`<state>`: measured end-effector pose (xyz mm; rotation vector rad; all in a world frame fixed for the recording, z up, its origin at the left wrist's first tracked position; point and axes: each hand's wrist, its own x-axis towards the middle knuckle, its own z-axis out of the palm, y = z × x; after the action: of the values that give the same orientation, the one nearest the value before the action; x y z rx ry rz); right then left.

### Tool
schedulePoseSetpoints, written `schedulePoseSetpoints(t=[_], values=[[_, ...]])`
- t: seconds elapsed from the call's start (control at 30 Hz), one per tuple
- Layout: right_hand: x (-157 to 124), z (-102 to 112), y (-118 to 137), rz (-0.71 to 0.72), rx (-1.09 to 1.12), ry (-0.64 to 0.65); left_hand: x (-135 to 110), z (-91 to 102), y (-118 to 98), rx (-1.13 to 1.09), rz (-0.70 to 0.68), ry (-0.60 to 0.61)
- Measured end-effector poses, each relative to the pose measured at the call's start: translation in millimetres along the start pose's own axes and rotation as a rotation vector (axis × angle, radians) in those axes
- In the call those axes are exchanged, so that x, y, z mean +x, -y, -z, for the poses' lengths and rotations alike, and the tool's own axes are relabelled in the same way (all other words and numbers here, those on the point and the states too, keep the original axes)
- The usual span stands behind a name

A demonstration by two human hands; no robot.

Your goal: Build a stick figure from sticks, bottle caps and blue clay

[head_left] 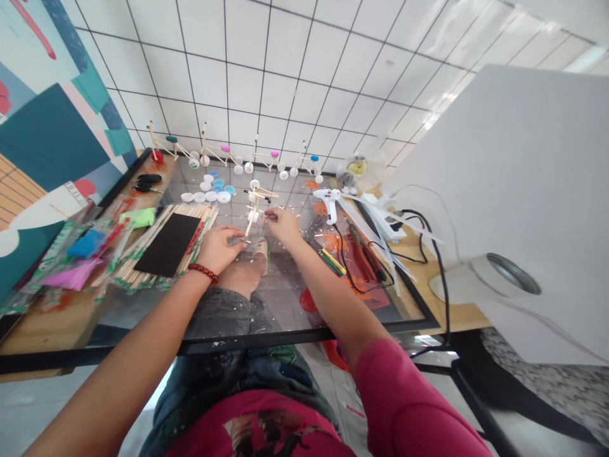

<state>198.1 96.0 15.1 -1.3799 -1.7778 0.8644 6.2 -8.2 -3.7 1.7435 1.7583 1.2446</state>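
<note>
The left hand (pixel 219 249) is gripping the lower end of a wooden-stick model (pixel 255 203), keeping it upright for access. The right hand (pixel 283 227) is holding a narrow pinch beside it, contact unclear. Four similar models (pixel 212 154) are standing beyond it, and one hot glue gun (pixel 326 202) is lying to its right.

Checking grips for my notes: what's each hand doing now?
Left hand: closed, holding the stick model.
Right hand: pinched beside it; cannot tell if holding anything.

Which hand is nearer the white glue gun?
Right: the right hand is left of the glue gun, not touching it; the left hand is farther left.
</note>
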Motion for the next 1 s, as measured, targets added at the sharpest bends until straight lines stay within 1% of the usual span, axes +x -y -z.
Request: schedulePoseSetpoints(t=[0.13,0.27,0.4,0.53,0.6,0.67,0.8,0.9,0.97,1.0], values=[[16,17,2,-0.023,-0.147,0.006,0,-0.8,0,0.031,0.003,0.021],[48,28,13,-0.038,-0.312,0.014,-1,0.3,-3,0.06,0.017,0.047],[81,23,22,-0.039,-0.423,0.055,-4,0.1,-4,0.078,0.01,0.057],[99,14,27,-0.047,-0.603,0.154,-6,-1.9,-2,0.12,-0.005,0.065],[101,13,29,-0.041,-0.688,0.201,-7,-1.8,-2,0.142,-0.005,0.07],[98,15,32,-0.03,-0.715,0.22,-8,-1.0,-3,0.145,-0.007,0.076],[86,26,42,0.036,-0.745,0.216,-7,-0.4,-6,0.131,-0.013,0.092],[73,42,56,0.089,-0.818,0.145,-4,4.2,-8,0.138,-0.017,0.113],[62,60,68,0.094,-0.85,0.09,-6,16.2,-11,0.135,-0.012,0.155],[54,72,75,0.096,-0.854,0.067,-10,25.7,-13,0.135,-0.002,0.184]])
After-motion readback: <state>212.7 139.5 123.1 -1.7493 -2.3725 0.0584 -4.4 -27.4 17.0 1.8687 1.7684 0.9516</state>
